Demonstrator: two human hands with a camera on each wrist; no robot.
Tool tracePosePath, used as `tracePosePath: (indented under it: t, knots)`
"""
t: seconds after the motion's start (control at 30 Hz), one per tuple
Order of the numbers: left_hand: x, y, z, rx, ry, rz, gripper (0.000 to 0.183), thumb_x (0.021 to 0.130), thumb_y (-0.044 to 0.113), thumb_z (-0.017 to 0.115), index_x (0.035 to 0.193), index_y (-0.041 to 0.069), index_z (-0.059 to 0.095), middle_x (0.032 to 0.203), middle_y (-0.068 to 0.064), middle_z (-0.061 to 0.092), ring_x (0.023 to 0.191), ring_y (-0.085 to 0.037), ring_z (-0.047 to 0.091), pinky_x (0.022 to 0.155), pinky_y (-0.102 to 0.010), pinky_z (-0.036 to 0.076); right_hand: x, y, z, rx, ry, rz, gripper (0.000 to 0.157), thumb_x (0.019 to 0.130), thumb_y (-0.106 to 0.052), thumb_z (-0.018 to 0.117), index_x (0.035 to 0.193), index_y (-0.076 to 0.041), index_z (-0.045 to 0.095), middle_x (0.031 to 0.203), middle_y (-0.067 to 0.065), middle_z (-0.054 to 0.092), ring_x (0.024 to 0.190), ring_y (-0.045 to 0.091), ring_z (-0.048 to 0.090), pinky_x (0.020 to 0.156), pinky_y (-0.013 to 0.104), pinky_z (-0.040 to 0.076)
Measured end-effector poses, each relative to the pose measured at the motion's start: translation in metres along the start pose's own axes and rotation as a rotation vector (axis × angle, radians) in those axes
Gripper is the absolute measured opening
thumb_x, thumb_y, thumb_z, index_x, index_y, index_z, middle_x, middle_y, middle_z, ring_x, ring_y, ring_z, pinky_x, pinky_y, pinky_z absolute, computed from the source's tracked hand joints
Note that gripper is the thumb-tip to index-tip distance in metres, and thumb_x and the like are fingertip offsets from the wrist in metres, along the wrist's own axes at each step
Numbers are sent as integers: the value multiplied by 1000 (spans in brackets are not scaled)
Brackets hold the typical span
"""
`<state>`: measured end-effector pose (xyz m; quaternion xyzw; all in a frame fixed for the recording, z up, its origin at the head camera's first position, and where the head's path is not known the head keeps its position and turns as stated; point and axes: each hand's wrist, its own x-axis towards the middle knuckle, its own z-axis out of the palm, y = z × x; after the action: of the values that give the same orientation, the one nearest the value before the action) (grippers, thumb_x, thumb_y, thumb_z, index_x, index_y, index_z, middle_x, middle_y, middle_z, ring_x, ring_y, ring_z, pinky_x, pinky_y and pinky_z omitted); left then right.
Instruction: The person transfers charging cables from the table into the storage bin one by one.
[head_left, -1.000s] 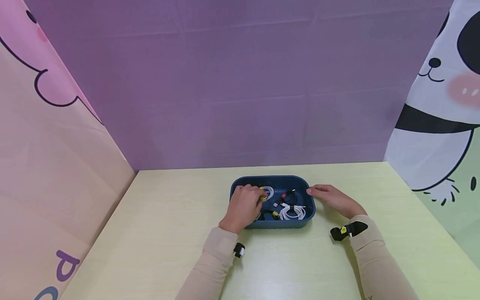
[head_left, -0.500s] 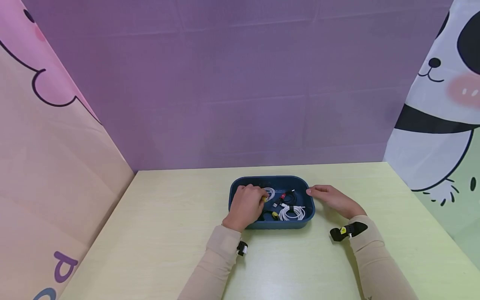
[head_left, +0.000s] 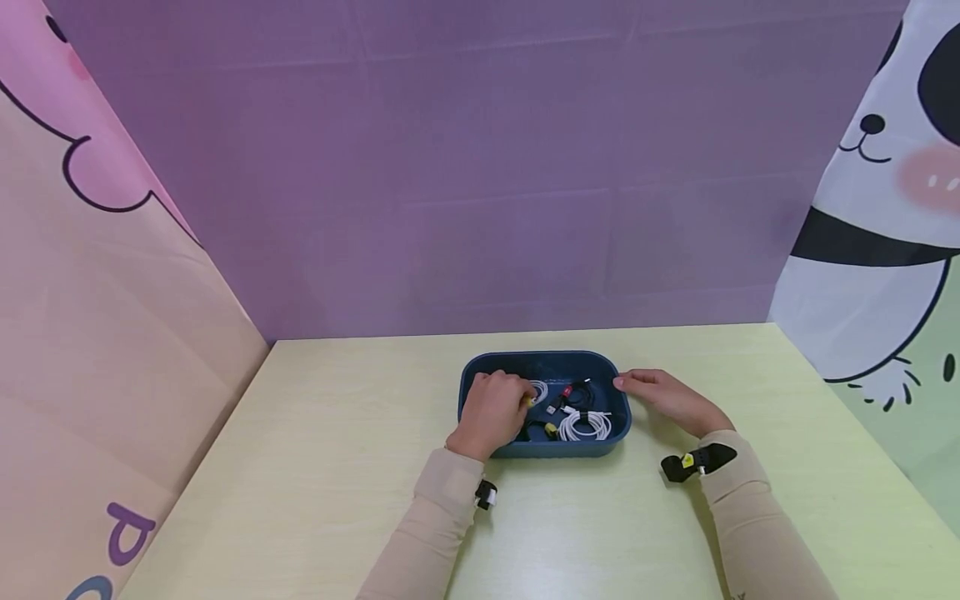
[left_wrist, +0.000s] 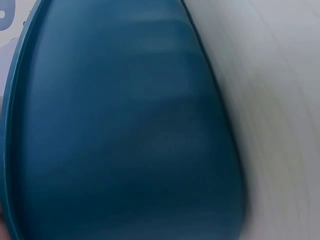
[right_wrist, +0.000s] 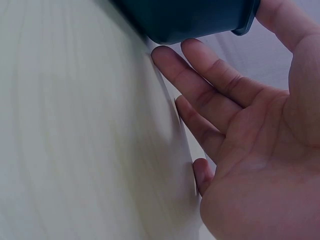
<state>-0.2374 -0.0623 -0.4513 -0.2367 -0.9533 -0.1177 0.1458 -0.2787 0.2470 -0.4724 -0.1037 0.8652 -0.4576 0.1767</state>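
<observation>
A dark blue plastic bin [head_left: 551,450] holds several coiled cables. My left hand [head_left: 491,410] reaches over its left side, curled fingers pinching a white coiled cable [head_left: 540,390] with a yellow part. That hand hides the bin's left end. To the right lie a black cable with a red part [head_left: 576,392], a white coil with a black tie [head_left: 588,425] and a black cable with a yellow end [head_left: 550,430]. My right hand [head_left: 671,400] touches the bin's right rim with its thumb; in the right wrist view its fingers extend loosely beneath the bin's corner.
The bin stands on a pale wooden table [head_left: 337,467], near its back edge. Behind rises a purple cloth backdrop [head_left: 480,183], with printed cartoon panels at both sides. The left wrist view is filled mostly by the bin's outer wall [left_wrist: 125,120].
My left hand has shifted slightly to the right inside the bin, and the white coiled cable sits a little lower and more covered. The right hand stays at the rim.
</observation>
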Motion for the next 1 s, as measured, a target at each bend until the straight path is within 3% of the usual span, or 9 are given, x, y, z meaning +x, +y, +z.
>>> tracePosePath:
  t: [0.7,1.0]
  knots:
    - [1,0,4,-48,-44,-54,15,95,15,72,104,19,83,106,3,79,98,-22,70,94,-49,52,1,1,0,21,-5,-8,66,104,-50,52,148,-1,50,158,24,42,152,48,26,120,69,20]
    - [0,0,4,-91,-77,-71,17,95,12,71,106,19,83,108,2,79,99,-24,66,89,-46,50,2,6,-1,12,4,3,68,103,-55,51,147,-3,52,158,22,43,153,46,26,121,68,19]
